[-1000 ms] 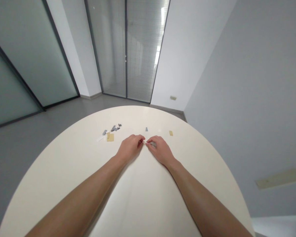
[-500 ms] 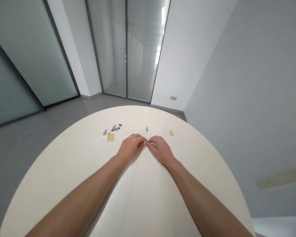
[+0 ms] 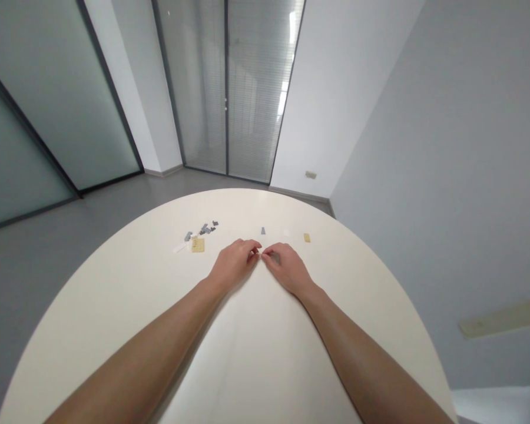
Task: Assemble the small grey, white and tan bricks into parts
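Note:
My left hand (image 3: 237, 259) and my right hand (image 3: 285, 264) rest on the white round table (image 3: 265, 341), fingertips almost meeting. Both hands are closed in a pinch around something small and pale, mostly hidden by the fingers; its kind I cannot make out. The left index finger is slightly raised above the thumb. Just beyond the fingertips lies a small grey piece (image 3: 263, 231). A white piece (image 3: 287, 232) lies to its right, hard to see against the tabletop, and a small yellow piece (image 3: 307, 238) lies farther right.
At the left of the table is a loose group of several grey and dark pieces (image 3: 206, 229). Close by are a yellow square plate (image 3: 198, 245) and a white strip (image 3: 181, 248). Beyond the table's far edge stand glass panels (image 3: 251, 88) and a white wall.
My left index finger has lifted a little, and the fingertips of the two hands have shifted slightly apart. The pieces on the table lie as before.

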`<state>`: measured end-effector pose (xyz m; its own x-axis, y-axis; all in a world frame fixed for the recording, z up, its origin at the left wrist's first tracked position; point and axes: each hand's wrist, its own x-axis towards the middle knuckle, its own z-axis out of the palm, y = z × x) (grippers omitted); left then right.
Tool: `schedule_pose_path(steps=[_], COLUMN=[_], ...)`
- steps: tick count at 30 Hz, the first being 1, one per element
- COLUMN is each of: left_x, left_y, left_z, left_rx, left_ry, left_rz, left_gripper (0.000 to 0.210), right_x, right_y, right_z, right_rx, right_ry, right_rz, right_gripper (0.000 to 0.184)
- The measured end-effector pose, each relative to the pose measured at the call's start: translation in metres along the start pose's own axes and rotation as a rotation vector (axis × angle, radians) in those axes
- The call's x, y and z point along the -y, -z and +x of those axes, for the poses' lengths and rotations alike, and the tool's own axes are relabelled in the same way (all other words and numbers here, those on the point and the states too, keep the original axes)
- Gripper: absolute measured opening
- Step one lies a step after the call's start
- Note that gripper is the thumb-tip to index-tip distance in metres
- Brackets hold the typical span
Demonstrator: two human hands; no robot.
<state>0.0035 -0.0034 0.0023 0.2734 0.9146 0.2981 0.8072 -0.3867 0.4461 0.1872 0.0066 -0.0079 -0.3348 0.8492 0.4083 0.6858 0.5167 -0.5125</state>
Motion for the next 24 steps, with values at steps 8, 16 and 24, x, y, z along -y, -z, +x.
schedule_pose_path(steps=[8, 16, 24], left_x=[0.0026, 0.0029, 0.0022], left_y=[-0.0007, -0.0024, -0.0010], left_z=[0.0005, 0.0002, -0.0002], left_rx=[0.007, 0.004, -0.012], left_ry=[-0.054, -0.035, -0.020], left_rz=[0.002, -0.007, -0.030], left_gripper=[0.019, 0.021, 0.020], right_x=[-0.0005, 0.0022, -0.0016], right_y=[-0.0009, 0.0014, 0.0016], right_z=[0.0007, 0.0004, 0.0019], right_rx=[0.004, -0.010, -0.060], right_ry=[0.005, -0.022, -0.076], right_rz=[-0.027, 0.020, 0.116], right_gripper=[0.005, 0.010, 0.010])
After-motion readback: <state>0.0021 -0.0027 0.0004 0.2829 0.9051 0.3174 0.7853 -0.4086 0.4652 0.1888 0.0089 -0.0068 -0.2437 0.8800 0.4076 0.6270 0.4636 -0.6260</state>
